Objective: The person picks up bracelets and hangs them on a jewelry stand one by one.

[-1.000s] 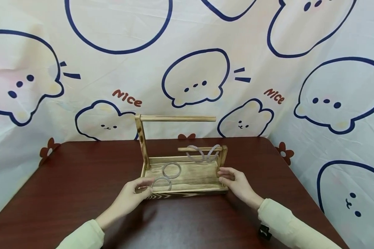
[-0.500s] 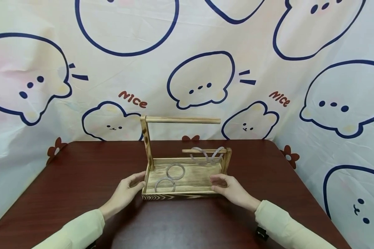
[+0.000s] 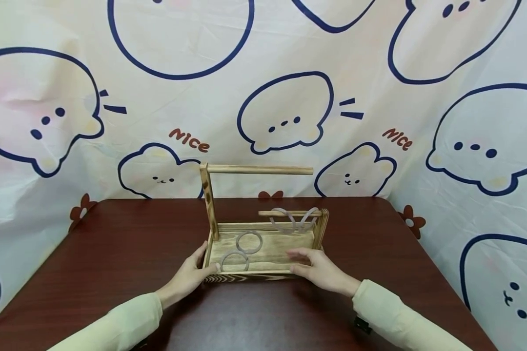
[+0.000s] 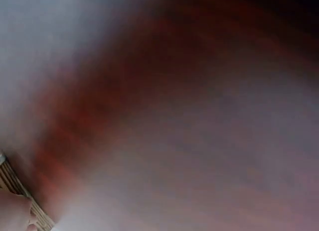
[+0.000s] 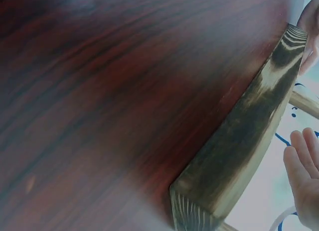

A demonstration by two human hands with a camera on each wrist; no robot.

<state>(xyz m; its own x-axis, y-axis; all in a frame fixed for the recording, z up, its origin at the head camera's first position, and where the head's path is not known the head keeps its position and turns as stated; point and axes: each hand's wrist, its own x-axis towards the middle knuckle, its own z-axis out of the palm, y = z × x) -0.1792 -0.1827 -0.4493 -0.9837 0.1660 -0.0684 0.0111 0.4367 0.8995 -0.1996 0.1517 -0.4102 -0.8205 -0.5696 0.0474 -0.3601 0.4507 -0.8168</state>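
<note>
A wooden stand point(image 3: 272, 251) sits on the dark red table point(image 3: 127, 243). It has a tray base, a tall left post point(image 3: 209, 204) with a long top dowel point(image 3: 259, 169), and a short lower dowel point(image 3: 290, 213). Two grey rings point(image 3: 282, 220) hang on the lower dowel. Two more rings point(image 3: 237, 242) lie flat on the base, one nearer the front point(image 3: 221, 263). My left hand point(image 3: 192, 274) rests against the base's front left corner with straight fingers. My right hand point(image 3: 318, 269) lies flat over the front rim on the right, holding nothing. The right wrist view shows the base edge point(image 5: 249, 136) and that hand's fingers point(image 5: 304, 176).
A cartoon-print cloth point(image 3: 285, 112) hangs behind and to the right of the table. The left wrist view is a blur of table with a corner of the base point(image 4: 20, 191).
My left hand left the front ring and settled at the base's left front corner. My right hand slid left from the short post along the front rim.
</note>
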